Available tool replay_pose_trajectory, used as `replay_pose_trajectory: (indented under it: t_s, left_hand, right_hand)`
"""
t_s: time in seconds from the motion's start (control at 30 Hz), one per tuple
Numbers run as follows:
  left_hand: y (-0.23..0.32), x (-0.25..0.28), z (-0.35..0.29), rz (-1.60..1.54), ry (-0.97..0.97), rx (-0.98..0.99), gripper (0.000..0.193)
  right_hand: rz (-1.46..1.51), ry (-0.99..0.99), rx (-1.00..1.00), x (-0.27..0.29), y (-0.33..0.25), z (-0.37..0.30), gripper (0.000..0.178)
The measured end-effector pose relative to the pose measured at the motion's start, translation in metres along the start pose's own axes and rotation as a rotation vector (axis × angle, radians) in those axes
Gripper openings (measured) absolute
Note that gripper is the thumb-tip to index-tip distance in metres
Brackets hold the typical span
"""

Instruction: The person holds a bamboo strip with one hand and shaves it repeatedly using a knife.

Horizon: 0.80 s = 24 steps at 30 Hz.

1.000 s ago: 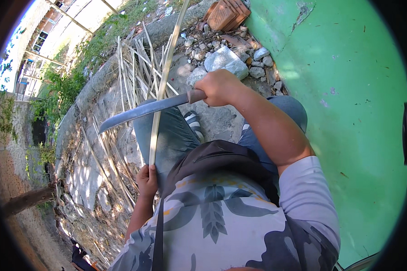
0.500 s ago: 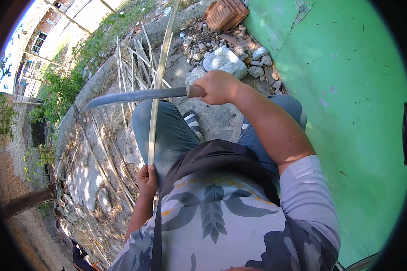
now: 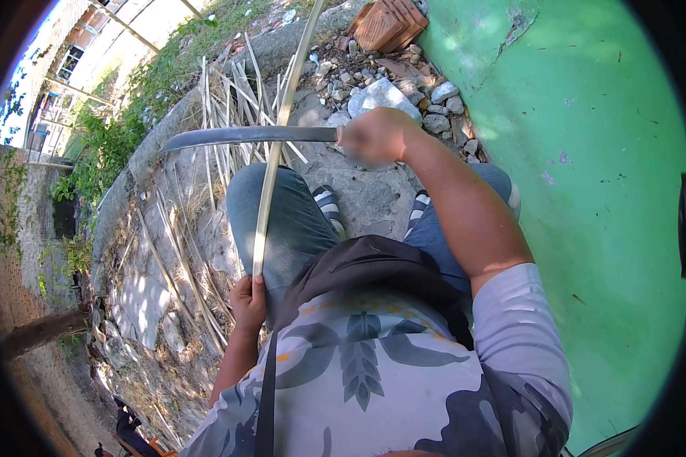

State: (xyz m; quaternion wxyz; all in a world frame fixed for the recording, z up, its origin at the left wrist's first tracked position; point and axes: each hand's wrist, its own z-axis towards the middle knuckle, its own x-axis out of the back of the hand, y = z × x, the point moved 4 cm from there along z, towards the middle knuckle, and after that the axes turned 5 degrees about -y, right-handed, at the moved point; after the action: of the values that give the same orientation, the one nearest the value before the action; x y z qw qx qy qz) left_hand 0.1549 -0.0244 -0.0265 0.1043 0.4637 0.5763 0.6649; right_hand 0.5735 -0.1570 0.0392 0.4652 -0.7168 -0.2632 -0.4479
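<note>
My right hand (image 3: pixel 375 139) is wrapped round the handle of a machete (image 3: pixel 255 135), whose long dark blade points left. The blade lies across a long pale strip (image 3: pixel 268 199) that looks like split bamboo or a palm stalk; whether they touch, I cannot tell. Low on the left, my left hand (image 3: pixel 249 302) pinches the strip's lower end with the thumb on top. From there the strip rises over my left knee (image 3: pixel 265 221) and runs out past the top of the picture.
Several cut pale strips (image 3: pixel 232 99) lie heaped beyond my left knee, with more strips (image 3: pixel 179 255) on the ground at left. Stones (image 3: pixel 385 99) and stacked clay tiles (image 3: pixel 389 27) sit ahead. A green painted surface (image 3: pixel 587 190) fills the right side.
The machete and my right hand have moved a little farther away and to the right. The strip's far end leans slightly more to the right, while my left hand stays put.
</note>
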Motion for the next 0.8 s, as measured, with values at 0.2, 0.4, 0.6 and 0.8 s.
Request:
replay_pose_trajectory:
  t_s: [0.2, 0.4, 0.6, 0.8]
  left_hand:
    - [-0.003, -0.001, -0.002, -0.033, 0.031, 0.008, 0.041]
    - [0.002, -0.001, -0.002, -0.036, 0.026, 0.022, 0.04]
    - [0.005, 0.0, -0.001, 0.012, 0.034, -0.022, 0.039]
    - [0.009, -0.001, -0.001, 0.038, 0.026, -0.07, 0.039]
  right_hand:
    - [0.11, 0.1, 0.227, -0.011, -0.019, 0.0, 0.019]
    - [-0.069, 0.014, 0.253, -0.011, -0.031, -0.005, 0.013]
    - [-0.056, 0.025, 0.165, -0.008, -0.015, -0.001, 0.013]
    - [0.005, 0.163, 0.136, -0.004, -0.015, -0.007, 0.014]
